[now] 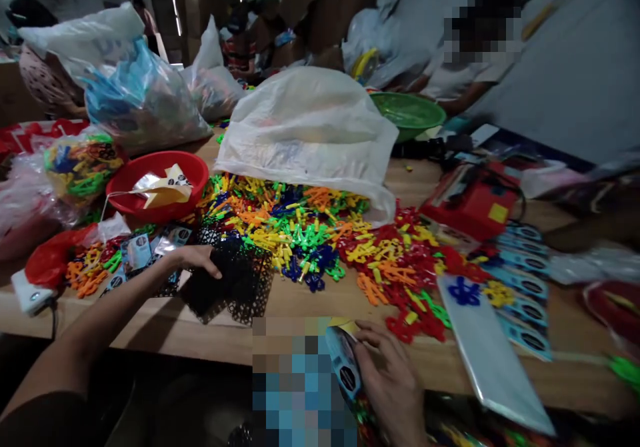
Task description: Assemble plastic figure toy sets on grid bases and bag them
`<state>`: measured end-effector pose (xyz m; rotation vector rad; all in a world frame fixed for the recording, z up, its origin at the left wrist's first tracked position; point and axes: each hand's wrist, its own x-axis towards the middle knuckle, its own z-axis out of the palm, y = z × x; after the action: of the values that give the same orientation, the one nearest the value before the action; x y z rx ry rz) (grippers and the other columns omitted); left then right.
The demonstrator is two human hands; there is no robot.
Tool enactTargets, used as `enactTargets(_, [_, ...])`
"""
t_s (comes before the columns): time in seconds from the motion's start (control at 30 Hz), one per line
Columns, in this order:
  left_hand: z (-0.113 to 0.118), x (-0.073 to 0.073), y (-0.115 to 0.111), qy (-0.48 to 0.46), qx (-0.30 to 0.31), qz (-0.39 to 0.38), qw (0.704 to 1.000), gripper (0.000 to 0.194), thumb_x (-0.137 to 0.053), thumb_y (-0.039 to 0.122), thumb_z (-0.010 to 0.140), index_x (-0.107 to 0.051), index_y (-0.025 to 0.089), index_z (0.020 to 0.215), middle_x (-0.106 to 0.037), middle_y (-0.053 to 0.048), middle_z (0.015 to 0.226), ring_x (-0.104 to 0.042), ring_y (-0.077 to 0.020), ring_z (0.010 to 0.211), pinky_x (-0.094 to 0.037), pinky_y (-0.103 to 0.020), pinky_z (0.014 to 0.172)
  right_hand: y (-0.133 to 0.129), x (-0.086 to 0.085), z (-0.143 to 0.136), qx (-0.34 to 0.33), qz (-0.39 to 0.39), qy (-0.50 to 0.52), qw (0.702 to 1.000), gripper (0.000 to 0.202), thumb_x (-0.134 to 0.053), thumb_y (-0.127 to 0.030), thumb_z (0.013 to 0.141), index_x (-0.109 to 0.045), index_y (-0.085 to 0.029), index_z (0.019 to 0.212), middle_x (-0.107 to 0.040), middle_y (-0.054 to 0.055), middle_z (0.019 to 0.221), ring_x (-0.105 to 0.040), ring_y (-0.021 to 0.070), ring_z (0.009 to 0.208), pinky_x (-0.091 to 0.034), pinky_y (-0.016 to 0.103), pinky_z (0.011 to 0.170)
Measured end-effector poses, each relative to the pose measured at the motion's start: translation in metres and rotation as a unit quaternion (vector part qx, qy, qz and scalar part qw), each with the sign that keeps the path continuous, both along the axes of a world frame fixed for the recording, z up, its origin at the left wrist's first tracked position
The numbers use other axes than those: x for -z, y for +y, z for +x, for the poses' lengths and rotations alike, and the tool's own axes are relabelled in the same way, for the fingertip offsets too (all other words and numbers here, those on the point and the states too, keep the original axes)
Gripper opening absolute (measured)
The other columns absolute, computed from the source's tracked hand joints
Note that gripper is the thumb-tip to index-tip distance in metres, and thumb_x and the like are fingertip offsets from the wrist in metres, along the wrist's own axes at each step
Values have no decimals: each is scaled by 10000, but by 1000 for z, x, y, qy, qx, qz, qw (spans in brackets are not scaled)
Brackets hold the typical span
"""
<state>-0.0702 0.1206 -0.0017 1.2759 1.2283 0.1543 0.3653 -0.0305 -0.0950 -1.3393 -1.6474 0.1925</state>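
My left hand [197,260] is on a pile of black plastic sheets [235,287], some with a lattice of holes. Its thumb presses the near side, and its other fingers are mostly hidden. Low in front of me, my right hand [387,367] grips a blue printed packet [344,367] with a dark round label. Blurred colored pieces show below it, and a pixelated patch covers the area at its left. Between and beyond my hands lies a heap of small plastic pieces [310,234] in yellow, orange, green, blue and red, spilling from a white sack [310,127].
A red basin [157,184] holding papers stands left, near stuffed bags [145,94]. At right are a red machine [473,200], blue cards [525,300] and a stack of clear bags [493,354]. Behind a green basin [407,114] sits another person [465,80].
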Motion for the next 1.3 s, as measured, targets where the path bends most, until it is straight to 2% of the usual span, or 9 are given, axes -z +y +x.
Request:
enactTargets(0.17, [18,-10,55,89,103,6,991,592,-928,401,402,-763,175,923,-828,-111,988,-770,-331,907,-637,-438,802,-14,2,3,33,-15,-8,999,146,-613,-348,1030,-713,-256,979,-778,78,1092,-717,250,1029,-554,409,928])
enactTargets(0.33, [29,-20,75,203,98,158,961,844,-958,351,414,-710,187,1204,-773,-144,1296,-668,-395,1285,-547,-451,1076,-10,4,-6,27,-26,-11,999,139,-597,-334,1047,-697,-258,987,-768,66,1098,-707,242,1036,-546,403,934])
enactTargets(0.57, [47,-19,20,295,42,365,882,727,-787,258,799,-546,136,1474,-547,-228,1568,-491,-410,1475,-380,-539,1236,-3,-9,-18,26,-28,7,999,78,-629,-212,1010,-692,-256,1003,-752,57,1085,-703,222,1052,-560,386,936])
enactTargets(0.7, [65,-3,-29,256,62,447,855,397,-725,420,960,-665,195,1281,-743,-124,1184,-685,-320,1149,-547,-462,1023,-2,-9,-24,36,-44,19,998,118,-619,-170,993,-701,-255,989,-758,55,1093,-704,220,1054,-567,393,943])
enactTargets(0.83, [94,19,-62,291,110,421,852,756,-847,476,871,-565,140,1487,-696,-209,1405,-652,-381,1245,-536,-500,1046,-2,-10,-28,36,-59,25,997,130,-615,-172,983,-712,-258,972,-768,58,1078,-709,233,1046,-577,410,930])
enactTargets(0.93, [111,32,-69,346,64,441,826,1005,-896,471,815,-422,119,1629,-504,-266,1640,-534,-448,1422,-453,-555,1148,-2,-12,-31,38,-70,38,996,130,-614,-182,972,-719,-258,958,-774,66,1076,-711,246,1054,-581,432,941])
enactTargets(1.0, [117,38,-68,358,37,453,816,981,-861,428,842,-394,131,1652,-433,-258,1697,-469,-463,1487,-388,-594,1193,-2,-14,-32,42,-76,43,995,125,-616,-187,965,-718,-258,949,-776,69,1075,-712,252,1055,-579,439,945])
enactTargets(1.2, [121,40,-73,304,16,491,817,636,-603,253,959,-508,202,1587,-691,-182,1454,-591,-373,1364,-296,-631,1236,1,-21,-30,48,-76,34,995,118,-606,-187,976,-699,-255,951,-761,70,1085,-705,248,1080,-569,433,957])
enactTargets(1.3, [125,42,-74,296,23,514,805,613,-594,284,980,-523,199,1583,-619,-196,1553,-540,-391,1436,-273,-648,1247,3,-23,-26,62,-55,38,996,107,-620,-181,969,-694,-256,955,-756,65,1088,-701,249,1078,-567,428,953])
